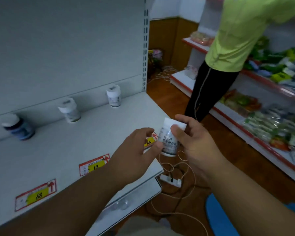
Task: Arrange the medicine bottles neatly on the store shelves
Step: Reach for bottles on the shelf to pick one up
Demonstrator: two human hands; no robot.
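Note:
A white medicine bottle [169, 142] with a printed label hangs in the air past the right front corner of the grey shelf [78, 138]. My right hand [192, 142] grips it, thumb across the label near the cap. My left hand [136, 154] touches the bottle's left side with its fingertips. Three bottles stand along the back of the shelf: a dark blue bottle [20, 127] at left, a white bottle [69, 109] in the middle, and another white bottle [114, 95] at right.
Price tags [94, 166] line the shelf's front edge. A lower shelf [131, 201] juts out beneath. A person in a green shirt [232, 40] stands at a stocked rack [271, 106] to the right. A power strip [171, 180] and cables lie on the wooden floor.

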